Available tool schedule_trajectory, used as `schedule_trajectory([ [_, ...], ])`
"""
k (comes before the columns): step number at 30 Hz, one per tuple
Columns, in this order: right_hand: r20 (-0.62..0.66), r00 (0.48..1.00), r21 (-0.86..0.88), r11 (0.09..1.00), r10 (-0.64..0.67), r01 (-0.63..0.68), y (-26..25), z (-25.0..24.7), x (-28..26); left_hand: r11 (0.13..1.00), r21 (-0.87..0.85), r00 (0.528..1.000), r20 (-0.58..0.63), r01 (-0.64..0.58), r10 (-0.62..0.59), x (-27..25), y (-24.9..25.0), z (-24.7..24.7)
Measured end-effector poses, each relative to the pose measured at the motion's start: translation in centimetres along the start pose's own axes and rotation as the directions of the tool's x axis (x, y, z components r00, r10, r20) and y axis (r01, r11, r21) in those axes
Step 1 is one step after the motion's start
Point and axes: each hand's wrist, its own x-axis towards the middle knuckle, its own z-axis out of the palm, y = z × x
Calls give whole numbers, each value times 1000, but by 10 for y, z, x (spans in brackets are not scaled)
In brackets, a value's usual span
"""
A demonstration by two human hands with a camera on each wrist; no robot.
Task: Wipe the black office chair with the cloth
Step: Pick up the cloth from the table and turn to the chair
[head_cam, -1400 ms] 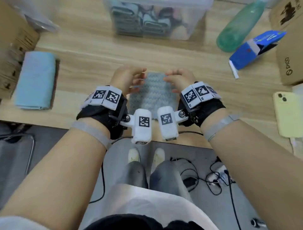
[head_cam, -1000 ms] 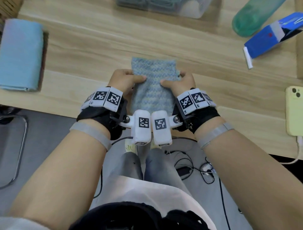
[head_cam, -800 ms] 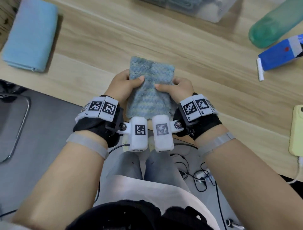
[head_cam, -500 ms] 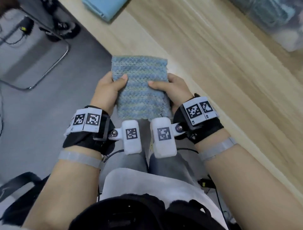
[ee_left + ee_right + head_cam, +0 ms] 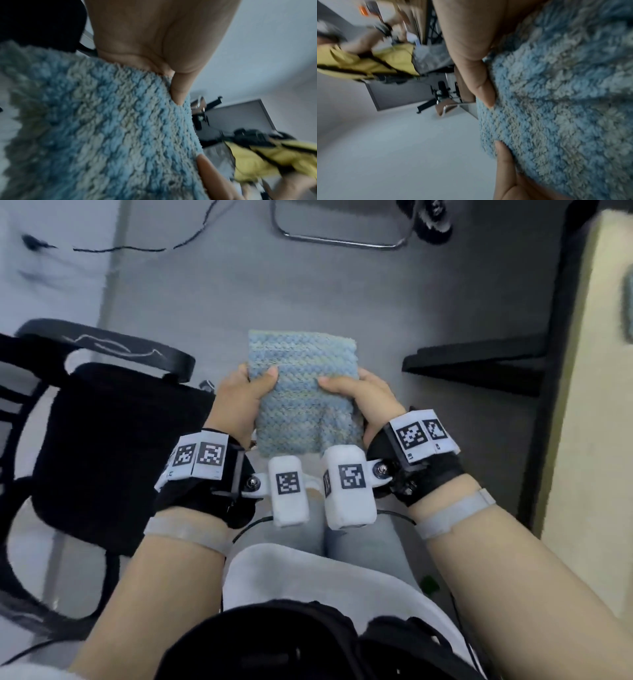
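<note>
A folded blue-grey fluffy cloth [image 5: 305,392] is held flat in the air above my knees. My left hand [image 5: 245,395] grips its left edge, thumb on top, and my right hand [image 5: 363,397] grips its right edge the same way. The black office chair [image 5: 102,446] stands at my left, its seat and curved armrest [image 5: 113,347] close beside my left wrist. In the left wrist view the cloth [image 5: 106,135] fills the lower frame under my left hand [image 5: 178,93]. The right wrist view shows the cloth [image 5: 565,108] pinched by my right hand [image 5: 489,121].
Grey floor lies ahead, with a chrome chair base [image 5: 342,237] and a black cable [image 5: 144,244] at the top. The wooden table's edge [image 5: 575,405] and its dark leg [image 5: 479,368] run along the right. A person in yellow [image 5: 368,63] stands far off.
I have turned left from the table with the cloth lifted off it in both hands. The view swung from the tabletop to the floor, and the black chair came into sight.
</note>
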Motion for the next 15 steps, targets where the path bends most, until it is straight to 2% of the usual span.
schedule_trajectory([
  [5,87,992,-133,988,91,-78,-6,82,38,974,-220,990,-139,-56,25,4,16,-69],
  [9,198,962,-208,967,188,-146,-6,140,60,939,-330,962,-272,-101,8,1,24,-120],
  [12,287,894,-348,907,344,-237,1,178,77,901,-406,941,-337,-152,7,-3,23,-151],
  [15,315,827,-492,825,466,-278,4,207,94,863,-465,906,-424,-197,-21,-4,17,-173],
])
